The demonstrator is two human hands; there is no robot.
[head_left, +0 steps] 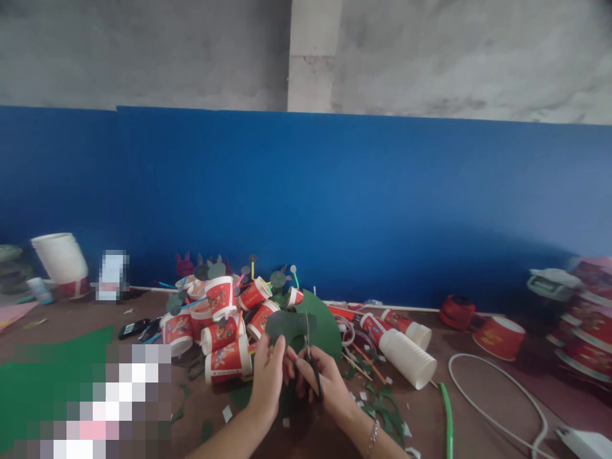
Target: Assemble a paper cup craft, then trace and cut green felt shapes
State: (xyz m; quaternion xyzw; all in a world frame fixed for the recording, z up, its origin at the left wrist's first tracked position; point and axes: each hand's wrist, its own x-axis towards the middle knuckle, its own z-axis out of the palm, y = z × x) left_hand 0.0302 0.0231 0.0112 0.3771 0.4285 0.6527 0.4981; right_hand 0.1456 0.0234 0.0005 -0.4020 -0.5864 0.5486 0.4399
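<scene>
My left hand pinches a dark green paper cut-out and holds it up over the table. My right hand grips black-handled scissors, whose blades point up into the paper. Both hands are closed, close together near the table's front middle. Behind the cut-out lies a larger rounded green sheet. A heap of red-and-white paper cups with small paper shapes on sticks lies just left of my hands.
A stack of white cups lies to the right, with green paper scraps around it. A white cable loops at right. A red bowl and stacked red containers stand far right. A green sheet lies at left. The blue wall runs behind.
</scene>
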